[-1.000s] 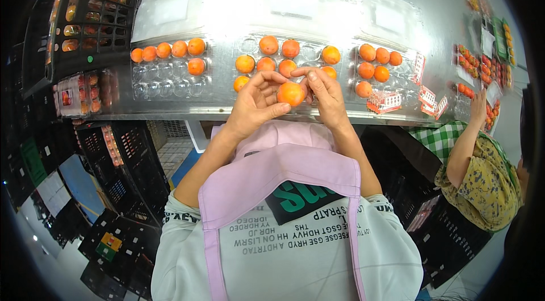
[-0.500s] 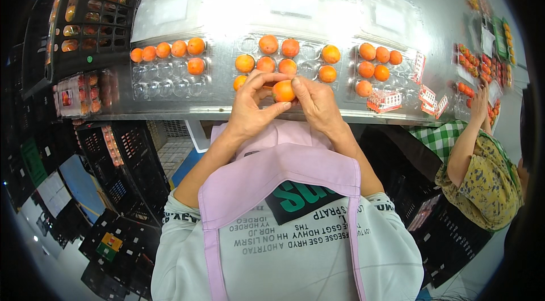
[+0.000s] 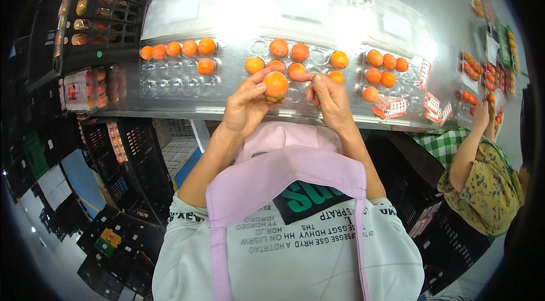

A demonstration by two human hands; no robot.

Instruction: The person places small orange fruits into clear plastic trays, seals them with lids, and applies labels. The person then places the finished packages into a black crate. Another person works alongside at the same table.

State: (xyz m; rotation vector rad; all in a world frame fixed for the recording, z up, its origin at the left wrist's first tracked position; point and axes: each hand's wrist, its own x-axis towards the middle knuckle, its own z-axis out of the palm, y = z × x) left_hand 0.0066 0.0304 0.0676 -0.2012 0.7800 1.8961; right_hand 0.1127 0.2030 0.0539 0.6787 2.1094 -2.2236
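Note:
My left hand (image 3: pixel 247 102) holds an orange round fruit (image 3: pixel 276 83) upright in its fingers, green calyx at the bottom. Just right of it, my right hand (image 3: pixel 326 97) is off the fruit, thumb against its forefinger and other fingers curled; anything between them is too small to make out. Behind both hands lies a clear moulded tray (image 3: pixel 258 47) partly filled with similar fruit. Similar part-filled trays lie to the left (image 3: pixel 170 88) and to the right (image 3: pixel 364 74), with red-and-white cards (image 3: pixel 389 107) beside the right one.
A steel table (image 3: pixel 431 40) carries stacked clear plastic lids (image 3: pixel 187 11), a black crate of fruit (image 3: pixel 88 11) and packed punnets (image 3: pixel 76 91). Black crates (image 3: pixel 130 159) stand below at the left. A co-worker's arm (image 3: pixel 471 148) reaches to fruit trays at the right.
My left hand has turned the fruit and shifted it slightly left. My right hand has drawn away from it to the right. The whole view has shifted slightly.

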